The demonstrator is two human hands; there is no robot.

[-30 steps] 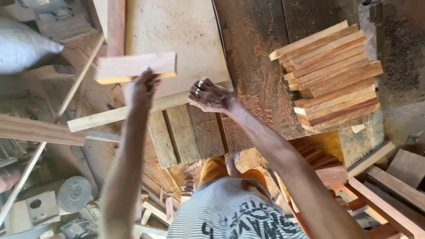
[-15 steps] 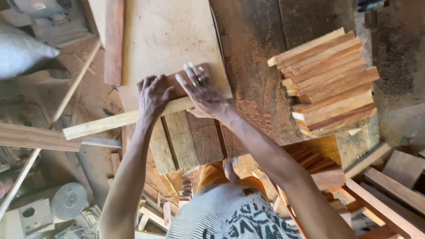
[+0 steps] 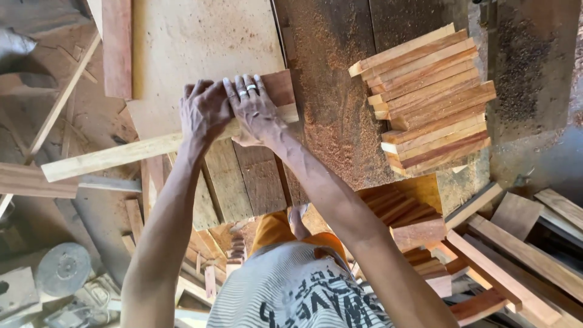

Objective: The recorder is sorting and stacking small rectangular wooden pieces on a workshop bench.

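- Where both hands press it flat, a short reddish-brown wooden block (image 3: 280, 87) lies on the pale plywood sheet (image 3: 200, 42), butted against a long pale batten (image 3: 121, 155) that runs slantwise across the bench; only its right end and upper edge show past the fingers; its grain looks plain and its edges square
- As a judgement, the step in hand is seating the block against the batten; any further move would call for steady downward pressure and fingers kept clear of the edge; the block looks light and easy to shift
- Left hand (image 3: 203, 112) and right hand (image 3: 255, 109) sit side by side, touching, palms down, clamped on the block; rings show on the right hand's fingers
- Further right, on the dark sawdust-strewn bench top (image 3: 328, 121), stands a neat stack of similar cut pieces (image 3: 431, 100), well apart from the hands
- Beyond the bench edge, offcuts (image 3: 516, 255) lie heaped on the floor
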